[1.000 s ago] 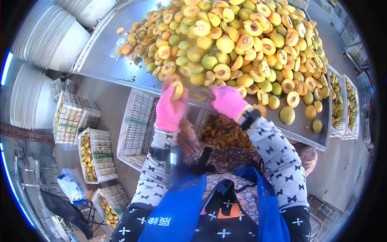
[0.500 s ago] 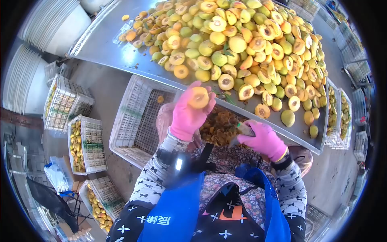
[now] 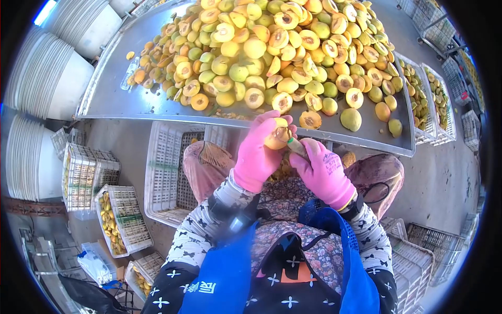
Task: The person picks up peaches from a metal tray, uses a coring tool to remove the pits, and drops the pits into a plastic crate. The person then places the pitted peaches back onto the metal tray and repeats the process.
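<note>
My left hand (image 3: pixel 257 159), in a pink glove, is closed around a yellow peach half (image 3: pixel 275 138) at the front edge of the metal table. In my right hand (image 3: pixel 327 175), also pink-gloved, is a small pitting tool (image 3: pixel 298 147) with a pale handle and a green band. Its tip meets the peach half; the exact shape of the tip is hidden. Beyond my hands, a large heap of peach halves (image 3: pixel 251 49) covers the metal table (image 3: pixel 112 99). Some halves show brown stone hollows.
A white plastic crate (image 3: pixel 161 172) stands below the table edge, left of my knees. More crates of peaches stand at the left (image 3: pixel 133 217) and beyond the table's right end (image 3: pixel 443 137). A clear plastic bottle (image 3: pixel 129 76) lies on the table's left part.
My hands have come together, and the pitting tool has moved up to the peach half. The left hand has turned the half and closed more around it. The view has shifted.
</note>
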Tool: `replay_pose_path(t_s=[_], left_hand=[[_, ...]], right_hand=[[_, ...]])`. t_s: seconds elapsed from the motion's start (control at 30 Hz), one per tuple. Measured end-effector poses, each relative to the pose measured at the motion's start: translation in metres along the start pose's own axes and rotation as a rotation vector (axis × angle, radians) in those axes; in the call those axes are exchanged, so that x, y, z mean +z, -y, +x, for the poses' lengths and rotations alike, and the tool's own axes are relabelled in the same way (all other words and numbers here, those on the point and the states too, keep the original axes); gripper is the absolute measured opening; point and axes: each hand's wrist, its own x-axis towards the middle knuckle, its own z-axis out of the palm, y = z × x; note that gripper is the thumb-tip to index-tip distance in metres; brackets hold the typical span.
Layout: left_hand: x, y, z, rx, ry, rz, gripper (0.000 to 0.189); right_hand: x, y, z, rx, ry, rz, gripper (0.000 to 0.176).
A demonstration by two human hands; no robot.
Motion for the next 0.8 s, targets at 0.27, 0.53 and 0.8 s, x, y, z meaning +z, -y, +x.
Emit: replay_pose_path(t_s=[0.27,0.53,0.8], left_hand=[[0.000,0.002,-0.002,0.000,-0.127,0.113,0.029],[-0.001,-0.006,-0.006,0.121,-0.037,0.284,0.036],[-0.003,-0.002,-0.007,0.268,-0.015,0.559,0.052]], right_hand=[[-0.025,0.006,0.011,0.435,0.426,0.501,0.025],[-0.003,-0.006,0.018,0.028,-0.049,-0.057,0.038],[0.015,0.000,0.024,0.005,0.120,-0.495,0.044]])
